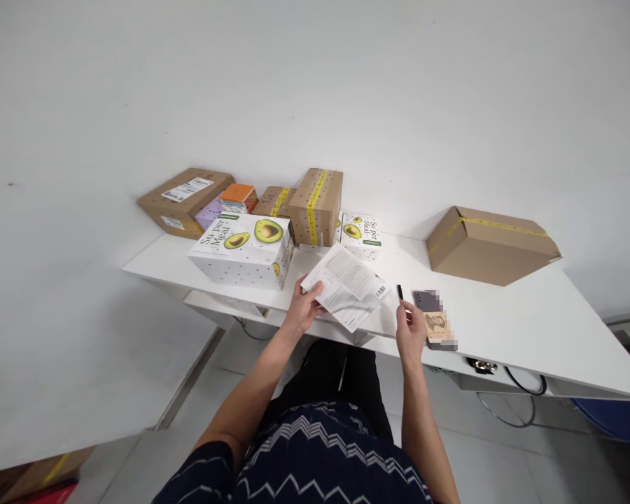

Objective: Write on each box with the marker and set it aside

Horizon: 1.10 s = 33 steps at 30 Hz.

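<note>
My left hand [303,308] grips the left edge of a few printed paper sheets [349,285], lifted slightly over the white table [530,329]. My right hand [410,330] holds a thin black pen [400,292] upright, just right of the sheets. A dark phone [435,316] lies flat on the table beside my right hand. A white avocado-printed box [244,250] stands just left of the sheets.
Along the wall stand several cardboard boxes [316,204], some with yellow tape, a smaller avocado box [360,235], an orange box [238,196] and a labelled carton [185,199]. A large brown box [491,244] sits at the right. Cables [509,399] hang under the table.
</note>
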Each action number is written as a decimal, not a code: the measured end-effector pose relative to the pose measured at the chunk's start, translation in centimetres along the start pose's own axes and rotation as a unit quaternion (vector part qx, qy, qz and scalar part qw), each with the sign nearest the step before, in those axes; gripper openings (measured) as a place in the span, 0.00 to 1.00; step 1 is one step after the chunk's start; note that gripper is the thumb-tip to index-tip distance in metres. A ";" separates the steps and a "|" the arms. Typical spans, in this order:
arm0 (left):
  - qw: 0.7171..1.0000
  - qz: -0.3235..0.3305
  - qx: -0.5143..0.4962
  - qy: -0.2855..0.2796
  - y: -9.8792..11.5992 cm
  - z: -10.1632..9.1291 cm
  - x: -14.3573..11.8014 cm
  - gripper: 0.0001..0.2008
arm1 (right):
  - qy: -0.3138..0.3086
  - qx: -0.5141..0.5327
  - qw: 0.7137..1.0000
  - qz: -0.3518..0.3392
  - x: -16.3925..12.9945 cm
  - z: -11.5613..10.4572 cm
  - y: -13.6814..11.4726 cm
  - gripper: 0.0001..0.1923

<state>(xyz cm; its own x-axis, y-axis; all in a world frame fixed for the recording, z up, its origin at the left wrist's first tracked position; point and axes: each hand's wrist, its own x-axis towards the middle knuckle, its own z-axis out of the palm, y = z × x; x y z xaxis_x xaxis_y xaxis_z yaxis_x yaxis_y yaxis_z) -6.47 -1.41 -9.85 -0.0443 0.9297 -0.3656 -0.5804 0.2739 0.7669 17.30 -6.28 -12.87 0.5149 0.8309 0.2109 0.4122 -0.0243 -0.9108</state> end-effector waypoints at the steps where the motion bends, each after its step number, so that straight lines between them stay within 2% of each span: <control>1: 1.000 0.008 0.005 0.002 0.1 0.0 0.0 0.36 | -0.005 -0.070 0.998 -0.008 0.6 -0.4 0.3 0.22; 3: 0.999 0.031 0.022 0.006 0.1 0.1 0.0 0.36 | -0.042 -0.211 0.977 -0.008 1.7 -0.9 0.7 0.22; 5: 0.997 0.062 0.050 0.008 0.1 0.1 -0.1 0.36 | -0.088 -0.331 0.939 0.014 2.6 -1.1 0.9 0.23; 7: 0.990 0.112 0.086 0.000 0.1 0.3 -0.3 0.35 | -0.126 -0.414 0.901 0.041 3.2 -1.1 0.7 0.22; 9: 0.974 0.182 0.136 -0.016 0.2 0.6 -0.6 0.34 | -0.145 -0.458 0.875 0.060 3.5 -0.9 0.4 0.21; 12: 0.941 0.253 0.221 -0.044 0.6 1.2 -1.3 0.32 | -0.164 -0.478 0.861 0.066 4.0 -0.7 0.1 0.19; 16: 0.890 0.308 0.329 -0.071 0.8 2.0 -1.6 0.30 | -0.187 -0.455 0.868 0.071 4.6 -0.7 0.4 0.15; 18: 0.862 0.334 0.373 -0.081 0.6 2.0 -1.3 0.29 | -0.184 -0.410 0.890 0.082 4.8 -1.2 0.8 0.13; 20: 0.844 0.340 0.403 -0.097 0.3 1.9 -0.8 0.29 | -0.157 -0.331 0.927 0.085 4.9 -2.0 1.0 0.12; 22: 0.835 0.333 0.422 -0.117 0.1 1.8 -0.4 0.29 | -0.110 -0.224 0.964 0.089 4.7 -3.0 0.9 0.12; 24: 0.829 0.327 0.433 -0.134 0.1 1.9 -0.2 0.30 | -0.060 -0.085 0.988 0.110 4.4 -4.2 0.1 0.13; 26: 0.823 0.326 0.439 -0.151 0.3 2.1 -0.2 0.30 | -0.010 0.072 0.989 0.128 4.2 -5.3 -1.4 0.13; 29: 0.817 0.325 0.443 -0.176 0.4 2.6 -0.4 0.29 | 0.055 0.255 0.959 0.113 4.1 -6.5 -4.5 0.14; 31: 0.815 0.317 0.447 -0.189 0.3 2.9 -0.6 0.30 | 0.056 0.323 0.941 0.081 4.1 -6.8 -6.7 0.14; 33: 0.813 0.309 0.455 -0.192 0.1 3.1 -0.7 0.32 | 0.028 0.365 0.930 0.034 4.2 -6.7 -8.6 0.12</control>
<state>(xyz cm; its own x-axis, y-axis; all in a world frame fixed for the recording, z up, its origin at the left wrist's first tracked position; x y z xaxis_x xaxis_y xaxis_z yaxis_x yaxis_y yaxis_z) -3.99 -1.29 -7.84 0.2599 0.9194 0.2952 0.3061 -0.3684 0.8778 20.94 -6.27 -1.73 0.5672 0.8109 0.1439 -0.2330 0.3255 -0.9164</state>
